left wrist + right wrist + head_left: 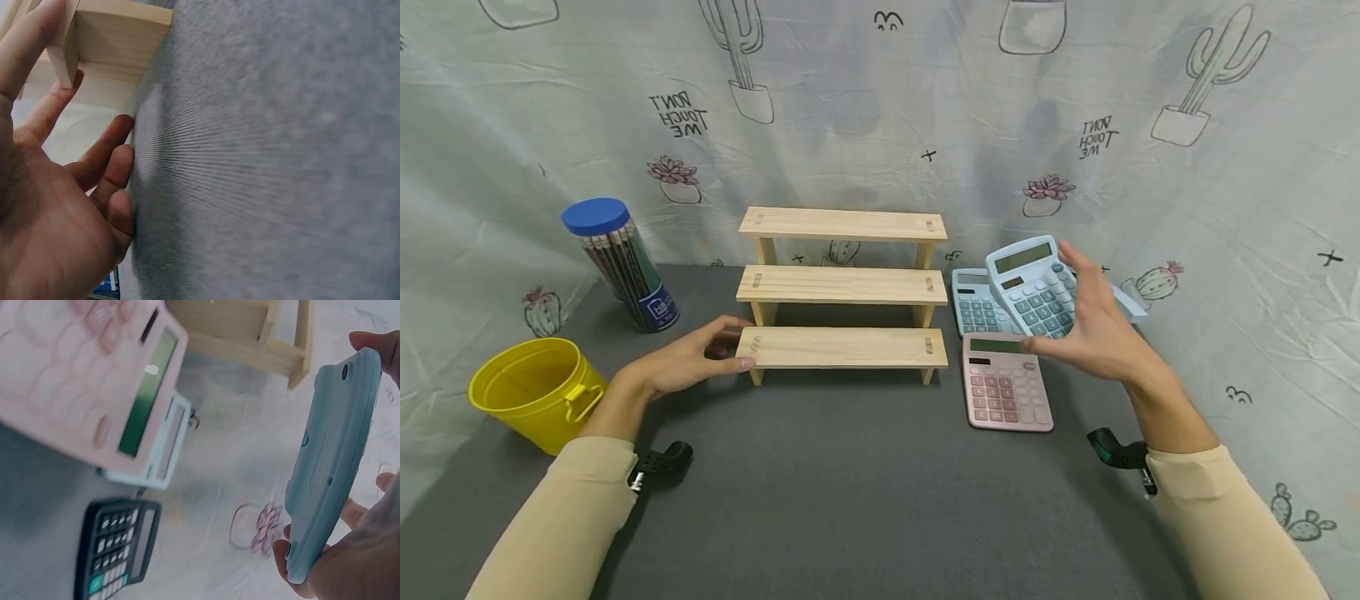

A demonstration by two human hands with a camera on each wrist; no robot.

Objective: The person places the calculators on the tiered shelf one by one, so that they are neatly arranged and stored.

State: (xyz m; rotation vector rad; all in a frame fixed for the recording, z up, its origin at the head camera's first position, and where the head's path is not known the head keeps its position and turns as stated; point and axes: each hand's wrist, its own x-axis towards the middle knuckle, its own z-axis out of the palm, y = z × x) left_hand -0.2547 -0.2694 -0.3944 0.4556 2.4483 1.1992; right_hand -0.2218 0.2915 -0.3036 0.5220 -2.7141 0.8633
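The right grip (1093, 329) is holding one light-blue calculator (1033, 287) between thumb and fingers. At least three more are showing near it: one pink calculator (1007, 387), one second light-blue calculator (979, 310), one black calculator (115, 547). The left grip (688, 358) is pinching one three-tier wooden stand (842, 346) by its lowest step. Left of that grip, one yellow bucket (535, 400) and one blue-lidded pencil jar (625, 262) are standing.

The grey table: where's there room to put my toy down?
The biggest bare patch of the grey table lies in front of the wooden rack, between the sleeves. The rack's upper two steps are bare too. It's crowded right of the rack, with the pink calculator and blue calculators, and left, with the yellow bucket and pencil jar.
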